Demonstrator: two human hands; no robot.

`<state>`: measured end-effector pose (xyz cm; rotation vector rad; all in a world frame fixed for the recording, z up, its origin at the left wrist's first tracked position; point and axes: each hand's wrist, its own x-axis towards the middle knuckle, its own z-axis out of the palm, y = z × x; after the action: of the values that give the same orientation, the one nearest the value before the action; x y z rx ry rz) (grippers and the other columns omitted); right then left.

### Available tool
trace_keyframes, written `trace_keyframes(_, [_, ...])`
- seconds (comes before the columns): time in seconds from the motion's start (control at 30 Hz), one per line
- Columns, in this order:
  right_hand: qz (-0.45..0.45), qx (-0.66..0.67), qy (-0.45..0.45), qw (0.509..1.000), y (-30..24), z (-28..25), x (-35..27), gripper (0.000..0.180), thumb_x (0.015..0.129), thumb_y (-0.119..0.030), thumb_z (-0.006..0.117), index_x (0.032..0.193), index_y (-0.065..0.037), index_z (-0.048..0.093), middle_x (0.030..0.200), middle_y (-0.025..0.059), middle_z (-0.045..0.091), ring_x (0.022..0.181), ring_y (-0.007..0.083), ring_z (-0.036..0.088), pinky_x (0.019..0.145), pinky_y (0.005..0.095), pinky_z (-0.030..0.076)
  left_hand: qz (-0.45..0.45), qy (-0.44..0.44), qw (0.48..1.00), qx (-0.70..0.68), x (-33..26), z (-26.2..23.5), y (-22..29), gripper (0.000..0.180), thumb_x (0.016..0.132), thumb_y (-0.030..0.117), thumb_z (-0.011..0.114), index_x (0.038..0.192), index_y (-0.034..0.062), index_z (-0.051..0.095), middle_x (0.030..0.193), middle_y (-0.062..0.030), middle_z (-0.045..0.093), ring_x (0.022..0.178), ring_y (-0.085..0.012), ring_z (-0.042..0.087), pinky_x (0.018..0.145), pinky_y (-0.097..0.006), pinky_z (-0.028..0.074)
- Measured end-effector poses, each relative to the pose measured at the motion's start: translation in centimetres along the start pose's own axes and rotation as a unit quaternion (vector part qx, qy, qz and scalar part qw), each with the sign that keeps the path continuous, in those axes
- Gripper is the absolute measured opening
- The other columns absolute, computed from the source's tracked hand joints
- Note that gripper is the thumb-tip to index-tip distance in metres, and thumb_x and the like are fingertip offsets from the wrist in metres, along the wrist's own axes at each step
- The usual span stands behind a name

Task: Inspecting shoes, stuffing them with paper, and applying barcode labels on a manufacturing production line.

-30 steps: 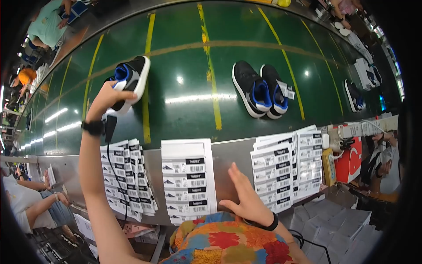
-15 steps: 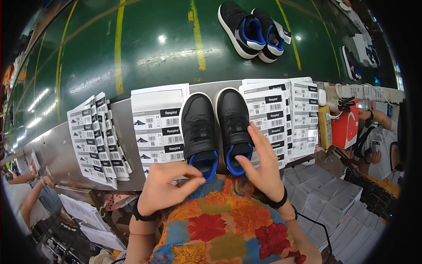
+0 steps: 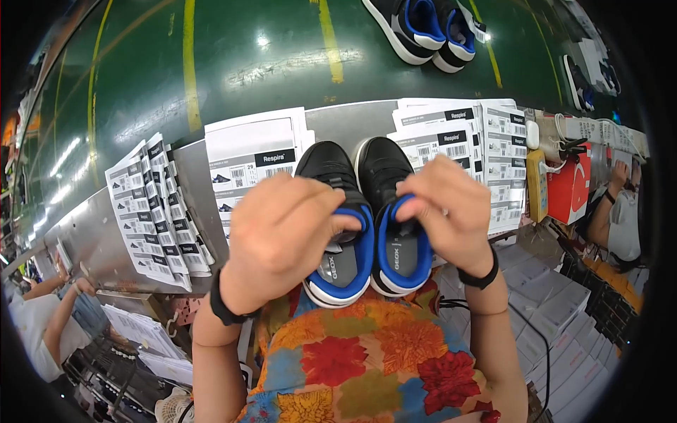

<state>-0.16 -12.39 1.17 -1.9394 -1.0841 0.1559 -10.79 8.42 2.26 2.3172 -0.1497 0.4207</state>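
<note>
Two black shoes with blue linings and white soles stand side by side at the bench's near edge, toes pointing away from me. My left hand (image 3: 271, 233) is closed in a pinch on the collar of the left shoe (image 3: 324, 158). On the other side, my right hand (image 3: 455, 204) pinches the collar of the right shoe (image 3: 384, 156). Grey insoles show inside both shoes. The knuckles cover much of the left shoe's strap and part of the right one's. Beneath and beside the shoes lie label sheets (image 3: 243, 137) printed with small shoe pictures.
More label sheets (image 3: 144, 204) fan out at the left, and another stack (image 3: 504, 169) lies at the right. On the green belt (image 3: 240, 42) sits another pair of shoes (image 3: 441, 35). A yellow block (image 3: 537, 183) and red box (image 3: 570, 190) stand right. Other people work at both sides.
The shoes have come nearer to me and tilted, showing more of their insides. Both hands have moved up and inward onto the collars; the right hand's fingers have closed.
</note>
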Motion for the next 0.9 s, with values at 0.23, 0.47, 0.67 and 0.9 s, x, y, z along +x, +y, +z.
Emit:
trace_keyframes(0.23, [0.229, 0.257, -0.033, 0.938, 1.1, -0.1, 3.6, 0.013, 0.085, -0.012, 0.071, 0.083, 0.001, 0.074, 0.068, 0.0043, 0.064, 0.063, 0.0090, 0.055, 0.056, 0.0254, 0.041, -0.165, -0.081, 0.972, -0.149, 3.3, -1.2, -1.2, 0.011, 0.079, 0.006, 0.076, 0.081, -0.0038, 0.071, 0.070, -0.0087, 0.066, 0.064, -0.0139, 0.060, 0.059, -0.026, 0.044])
trace_keyframes(0.47, [0.267, 0.339, -0.031, 0.902, 2.0, 0.0, 4.1, 0.018, 0.087, -0.016, 0.073, 0.084, 0.002, 0.074, 0.073, 0.0037, 0.068, 0.068, 0.0062, 0.057, 0.061, 0.0222, 0.043, -0.276, -0.073, 0.914, -0.288, 4.1, -0.9, -2.4, 0.012, 0.080, 0.010, 0.077, 0.079, -0.0016, 0.075, 0.064, -0.0033, 0.065, 0.060, -0.0057, 0.054, 0.054, -0.023, 0.039])
trace_keyframes(0.67, [0.271, 0.351, -0.032, 0.896, 2.0, 0.1, 4.3, 0.018, 0.087, -0.016, 0.073, 0.085, 0.002, 0.074, 0.074, 0.0037, 0.068, 0.069, 0.0065, 0.058, 0.062, 0.0224, 0.044, -0.334, -0.089, 0.880, -0.327, 4.3, -1.3, -2.4, 0.011, 0.080, 0.009, 0.077, 0.078, -0.0017, 0.075, 0.066, -0.0009, 0.066, 0.063, -0.0032, 0.054, 0.054, -0.021, 0.040])
trace_keyframes(0.9, [-0.034, 0.081, 0.074, 0.993, 2.2, 1.7, 0.3, 0.014, 0.073, -0.013, 0.078, 0.080, -0.003, 0.071, 0.070, 0.0083, 0.063, 0.063, 0.0243, 0.058, 0.059, 0.0309, 0.046, 0.008, 0.028, 1.000, 0.012, -0.3, 0.4, -0.9, 0.022, 0.068, 0.007, 0.083, 0.086, 0.0001, 0.072, 0.077, -0.0116, 0.070, 0.069, -0.0237, 0.066, 0.064, -0.031, 0.053])
